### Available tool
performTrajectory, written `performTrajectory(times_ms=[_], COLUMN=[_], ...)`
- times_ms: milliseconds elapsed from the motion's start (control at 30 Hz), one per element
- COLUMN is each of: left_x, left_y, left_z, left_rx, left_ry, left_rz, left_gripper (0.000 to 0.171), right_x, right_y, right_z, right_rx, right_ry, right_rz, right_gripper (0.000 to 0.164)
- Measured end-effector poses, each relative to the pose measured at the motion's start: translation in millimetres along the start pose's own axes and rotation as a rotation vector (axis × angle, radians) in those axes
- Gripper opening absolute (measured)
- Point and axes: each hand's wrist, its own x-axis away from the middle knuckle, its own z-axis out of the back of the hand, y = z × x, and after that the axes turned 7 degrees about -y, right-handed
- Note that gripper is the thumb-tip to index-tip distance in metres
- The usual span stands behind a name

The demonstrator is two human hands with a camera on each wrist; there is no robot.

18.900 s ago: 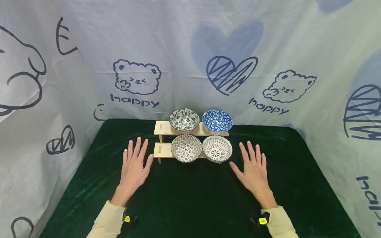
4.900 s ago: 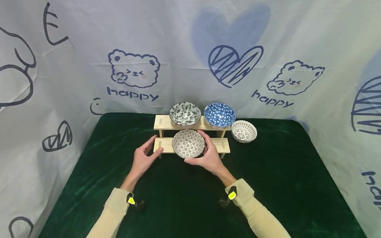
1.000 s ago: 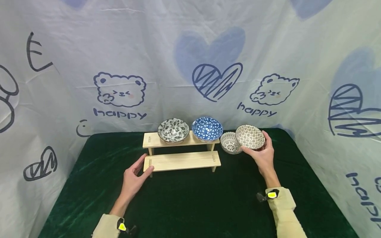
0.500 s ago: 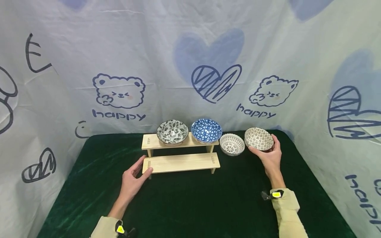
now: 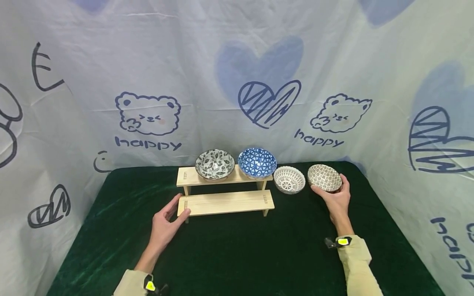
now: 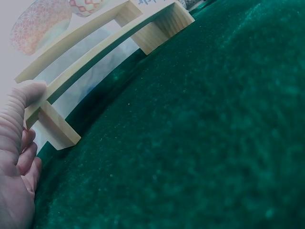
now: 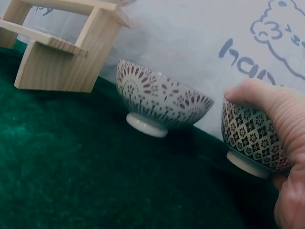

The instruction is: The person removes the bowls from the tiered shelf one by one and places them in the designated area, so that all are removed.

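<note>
My right hand (image 5: pixel 338 201) grips a small bowl (image 5: pixel 324 177) with a brown-and-white diamond pattern by its side, thumb at the near rim. The bowl sits at the green cloth, right of a white bowl (image 5: pixel 289 180) with dark petal marks; a narrow gap separates them in the right wrist view. My left hand (image 5: pixel 164 224) holds the left end of the two-tier wooden stand (image 5: pixel 226 202), its thumb (image 6: pixel 33 90) on the lower board and the other fingers beneath or beside it. No bowl stands on that lower board.
On the stand's upper board are a grey-and-white leaf-patterned bowl (image 5: pixel 214 164) and a blue-and-white triangle-patterned bowl (image 5: pixel 257 163). Dark green velvet cloth (image 5: pixel 237 255) covers the table. A pale printed curtain (image 5: pixel 207 61) hangs close behind and at both sides.
Earlier, both small bowls stood on the lower board; the white one went right first. Within the last second my right hand has carried the diamond-patterned bowl right and lowered it beside the white one.
</note>
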Motion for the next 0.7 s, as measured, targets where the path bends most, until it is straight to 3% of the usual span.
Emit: performTrajectory(times_ms=[467, 700], left_x=[-0.5, 0.3], left_y=[1.8, 3.2], left_z=[-0.8, -0.3], left_rx=[0.027, 0.028], left_ry=[0.002, -0.002], left_rz=[-0.011, -0.013], left_gripper=[0.065, 0.065], right_x=[-0.5, -0.4], right_y=[11.9, 7.0], right_z=[-1.9, -1.6], right_rx=[0.018, -0.079], right_ry=[-0.001, -0.031], right_rz=[-0.01, -0.031], right_gripper=[0.114, 0.113])
